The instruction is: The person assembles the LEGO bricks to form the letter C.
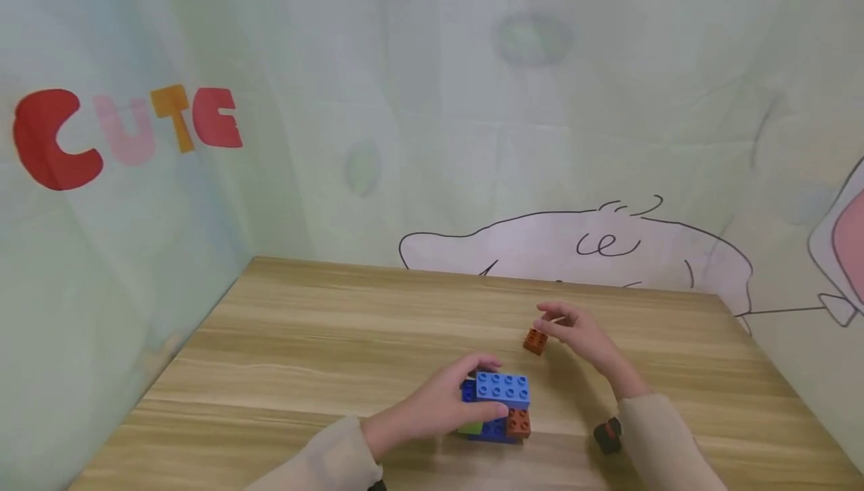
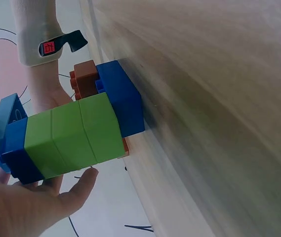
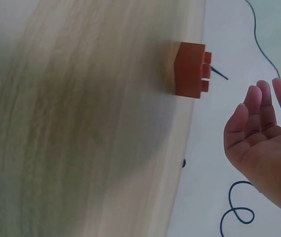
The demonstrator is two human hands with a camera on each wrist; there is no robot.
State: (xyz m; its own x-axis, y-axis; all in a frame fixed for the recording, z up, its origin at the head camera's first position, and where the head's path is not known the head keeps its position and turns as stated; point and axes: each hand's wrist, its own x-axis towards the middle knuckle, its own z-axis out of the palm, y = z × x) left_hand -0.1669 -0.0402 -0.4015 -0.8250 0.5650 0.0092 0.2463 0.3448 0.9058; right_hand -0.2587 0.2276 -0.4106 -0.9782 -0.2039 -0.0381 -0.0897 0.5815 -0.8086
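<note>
Where the stack [image 1: 496, 399] stood: on the table [image 1: 304, 341], nearer the person than the loose brick [image 1: 535, 342], which sat beyond it to the right.
Left hand [image 1: 445, 399]: fingers curled round the far side, thumb across the near side; how hard they pressed could not be told.
Right hand [image 1: 582, 337]: just above the loose brick, fingers loosely bent and apart, pinching nothing.
Top brick [image 1: 509, 384]: it seemed to overhang the green column [image 2: 73, 133] to the right, so pressure on its free end could have tilted it or popped it off.
Left grip: a squeeze or twist high up might have loosened the column from the base [image 2: 125, 101].
Right fingertips: a low, careless touch could have nudged the loose brick away or knocked it over.
Stack's direction: column upright, studs up; the top brick's long axis ran left to right.
Loose brick's direction: studs up, sides slightly askew to the table; its top looked nearly square, showing no clear long axis.
</note>
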